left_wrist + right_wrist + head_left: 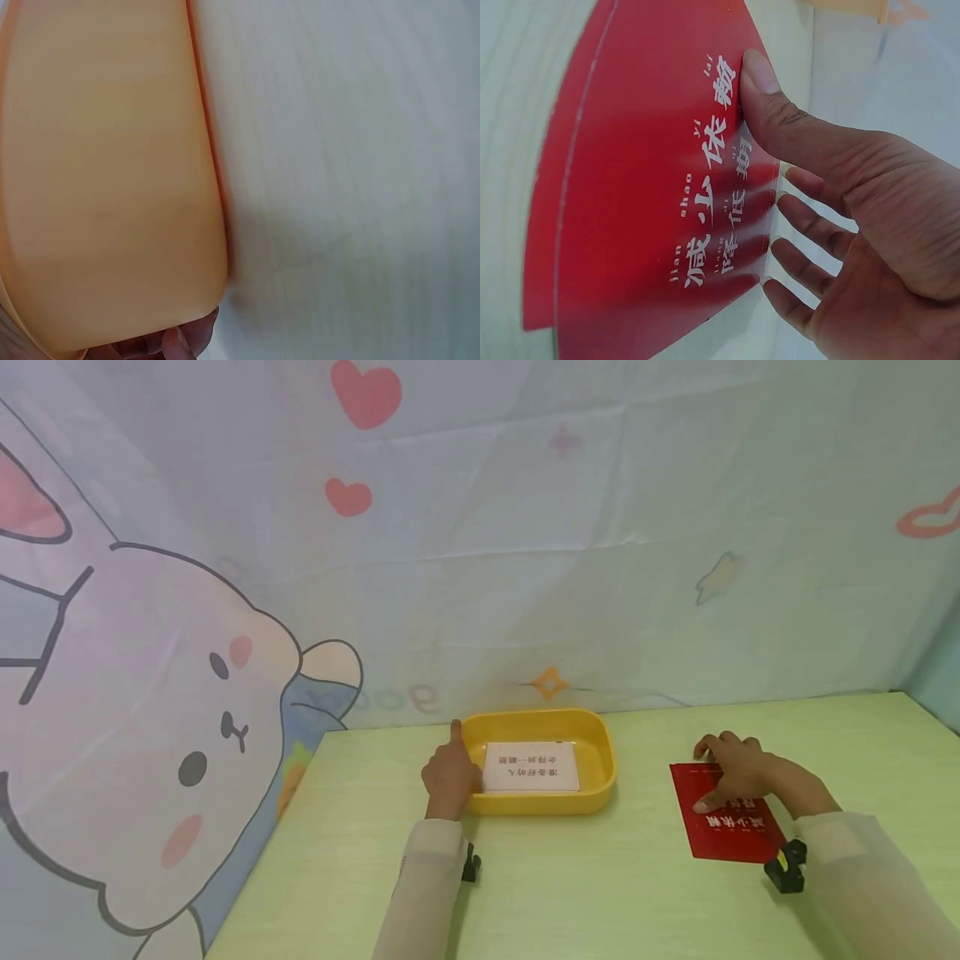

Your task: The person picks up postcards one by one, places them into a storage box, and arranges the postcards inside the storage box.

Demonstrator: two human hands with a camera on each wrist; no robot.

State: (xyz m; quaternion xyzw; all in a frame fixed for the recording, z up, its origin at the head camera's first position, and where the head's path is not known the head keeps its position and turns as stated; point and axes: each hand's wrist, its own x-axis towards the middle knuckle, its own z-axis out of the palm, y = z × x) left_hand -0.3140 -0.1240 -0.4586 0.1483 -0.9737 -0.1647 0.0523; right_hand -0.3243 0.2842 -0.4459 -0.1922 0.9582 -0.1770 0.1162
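In the head view, my left hand [452, 773] grips the left end of a yellow tray [542, 805], with the index finger along the rim. The left wrist view has the tray's outer wall [112, 172] and some curled fingers [196, 334] at its end. Inside the tray lies a white card [531, 768] with printed characters. To the right, my right hand [738, 768] holds a red card [712, 835] with white characters. Its thumb [761, 75] presses the face, and its other fingertips meet the far edge. A second red layer [544, 300] shows beneath, slightly offset.
The pale green table [555, 893] meets a hanging cloth [480, 610] printed with a rabbit and hearts just behind the tray. Small black devices sit at both wrists, the right one [786, 867] beside the red card's near corner.
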